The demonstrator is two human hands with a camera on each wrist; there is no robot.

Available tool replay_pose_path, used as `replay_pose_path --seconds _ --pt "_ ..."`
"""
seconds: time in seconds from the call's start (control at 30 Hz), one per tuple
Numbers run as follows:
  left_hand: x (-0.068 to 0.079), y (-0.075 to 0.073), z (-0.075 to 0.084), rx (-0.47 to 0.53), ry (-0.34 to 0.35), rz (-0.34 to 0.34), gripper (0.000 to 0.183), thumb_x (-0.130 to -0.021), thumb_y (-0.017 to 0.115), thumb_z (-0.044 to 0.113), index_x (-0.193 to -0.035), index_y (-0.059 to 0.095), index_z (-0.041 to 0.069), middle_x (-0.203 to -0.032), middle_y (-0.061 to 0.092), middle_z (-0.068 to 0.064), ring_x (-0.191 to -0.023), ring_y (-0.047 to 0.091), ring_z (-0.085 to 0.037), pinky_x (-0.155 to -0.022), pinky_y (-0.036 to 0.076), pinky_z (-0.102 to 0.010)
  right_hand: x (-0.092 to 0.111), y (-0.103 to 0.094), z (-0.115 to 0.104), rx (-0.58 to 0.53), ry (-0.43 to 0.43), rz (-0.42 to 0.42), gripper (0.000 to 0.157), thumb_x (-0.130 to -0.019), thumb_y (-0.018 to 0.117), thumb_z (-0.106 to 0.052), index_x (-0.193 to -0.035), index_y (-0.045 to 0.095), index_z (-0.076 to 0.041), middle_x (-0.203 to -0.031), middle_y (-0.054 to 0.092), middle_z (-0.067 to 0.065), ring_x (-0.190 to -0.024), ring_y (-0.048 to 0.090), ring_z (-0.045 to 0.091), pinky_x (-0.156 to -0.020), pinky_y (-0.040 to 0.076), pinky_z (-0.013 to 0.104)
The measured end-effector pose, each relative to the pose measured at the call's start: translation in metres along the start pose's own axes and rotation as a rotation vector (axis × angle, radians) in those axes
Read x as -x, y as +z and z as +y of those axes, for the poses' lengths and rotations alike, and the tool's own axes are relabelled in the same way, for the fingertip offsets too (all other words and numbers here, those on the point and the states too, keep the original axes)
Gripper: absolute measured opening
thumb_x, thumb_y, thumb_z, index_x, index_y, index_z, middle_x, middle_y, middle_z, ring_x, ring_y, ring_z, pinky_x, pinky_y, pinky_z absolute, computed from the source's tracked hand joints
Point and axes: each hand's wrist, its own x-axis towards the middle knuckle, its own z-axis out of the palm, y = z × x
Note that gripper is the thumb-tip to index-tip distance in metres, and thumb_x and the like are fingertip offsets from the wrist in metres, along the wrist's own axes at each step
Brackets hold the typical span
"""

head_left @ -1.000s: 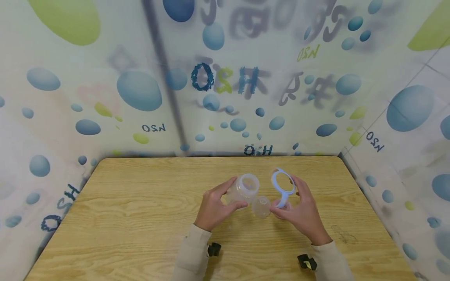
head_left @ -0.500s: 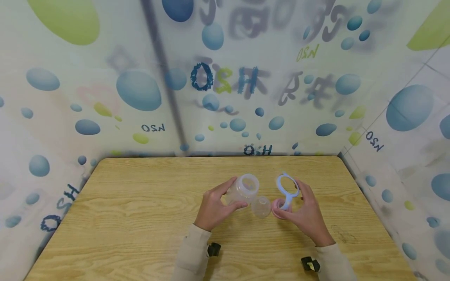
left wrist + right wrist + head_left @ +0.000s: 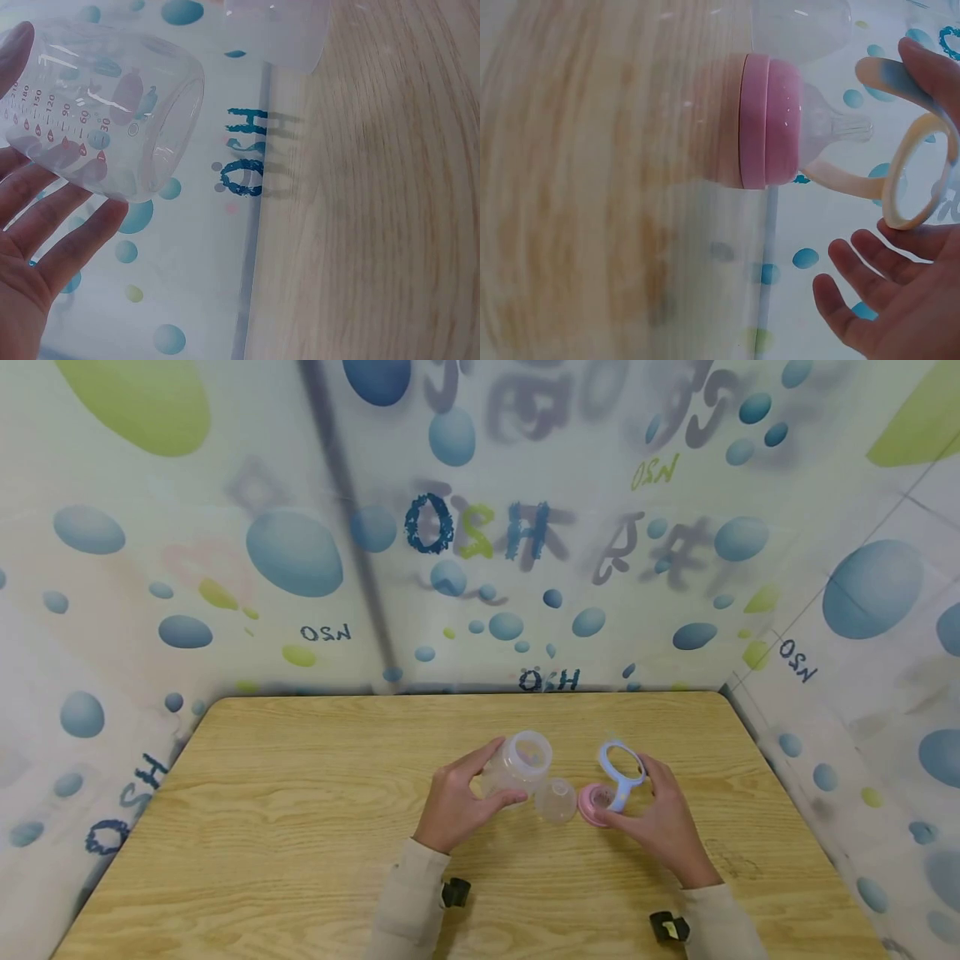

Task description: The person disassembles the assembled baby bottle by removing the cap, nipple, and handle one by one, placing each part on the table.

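Note:
My left hand (image 3: 459, 806) grips a clear baby bottle (image 3: 105, 112) round its side, thumb on one side and fingers on the other. The bottle is tilted, its open mouth uncovered, and measuring marks run along it. In my right hand (image 3: 663, 827), between thumb and forefinger, is a bottle handle (image 3: 623, 795) with two round loops, blue in the head view and partly cream in the right wrist view. Just beside it a pink collar (image 3: 771, 124) with a clear teat (image 3: 840, 125) stands on the table, teat up. A clear cap (image 3: 557, 802) stands between collar and bottle.
The wooden table (image 3: 315, 810) reaches back to a wall (image 3: 480, 468) printed with blue and green drops. Another patterned wall (image 3: 870, 693) runs along the right side. A dark wrist mount (image 3: 455, 893) sits on the left sleeve.
My right hand has drawn the handle right and slightly down, off the pink collar, which now shows more fully. The left hand and bottle stay in place.

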Motion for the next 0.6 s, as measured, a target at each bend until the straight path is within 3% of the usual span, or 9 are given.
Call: replay_pose_path --seconds 0.6 --pt "-0.0005 -0.0013 0.0016 -0.003 -0.003 -0.007 0.073 -0.073 0.090 0.030 -0.135 0.062 0.005 -0.124 0.068 -0.013 -0.106 0.069 -0.023 -0.078 0.060 -0.035 0.0014 -0.0013 0.0074 0.032 0.034 -0.088 0.101 -0.071 0.090 -0.045 -0.145 0.041 0.004 -0.142 0.043 0.027 -0.130 0.042 0.046 -0.102 0.034 0.069"
